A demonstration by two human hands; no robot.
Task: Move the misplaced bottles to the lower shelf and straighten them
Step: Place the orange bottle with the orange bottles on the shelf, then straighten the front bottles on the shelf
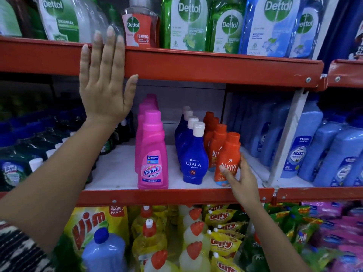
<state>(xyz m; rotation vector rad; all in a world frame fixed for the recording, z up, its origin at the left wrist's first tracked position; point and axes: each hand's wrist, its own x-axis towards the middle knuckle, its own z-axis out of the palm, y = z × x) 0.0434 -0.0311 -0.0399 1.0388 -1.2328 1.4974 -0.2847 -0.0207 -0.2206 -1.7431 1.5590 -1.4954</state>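
On the middle shelf (121,169) stand three rows of bottles: pink Vanish bottles (153,154), blue Ujala bottles (193,154) with white caps, and orange Revive bottles (227,152). My right hand (240,179) grips the front orange Revive bottle low on its right side; that bottle leans slightly left. My left hand (105,79) is raised with fingers spread, flat against the red front edge of the upper shelf (196,65), holding nothing. A red Dettol foaming bottle (140,26) stands just right of its fingertips.
Green and blue Dettol refill pouches (225,24) fill the upper shelf. Light blue bottles (314,146) stand right of a white divider (284,142). Dark bottles (19,154) crowd the left. Below are Vim packs (88,226), yellow and white dish liquids, Giffy pouches.
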